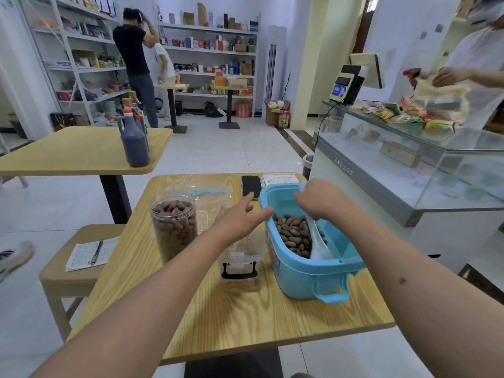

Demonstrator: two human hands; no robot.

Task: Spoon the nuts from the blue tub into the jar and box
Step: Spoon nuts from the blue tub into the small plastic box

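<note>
Seen from a head-worn camera looking down, a light wooden desk carries a blue tub, which serves as the landmark for everything else. Inside the tub lies a heap of dark brown nuts, filling its far and left part. The right hand hovers over the far end of the tub, its grip curled around the handle of a clear plastic scoop; the scoop's bowl slants down inside the tub beside the nuts, toward the near wall.

Just left of the tub sits a small clear box with a black latch on its near face; some brown nuts show through its blurred walls. The left hand is stretched out above this box with fingers straight and spread, its grip open and holding nothing, the fingertips near the tub's left rim.

Further left of the tub stands a tall clear jar, upright and nearly full of nuts. Behind the jar, left of the tub's far end, lies a clear lid with a blue strip. Beyond the tub's far rim lie a black phone and a printed sheet of paper.
</note>
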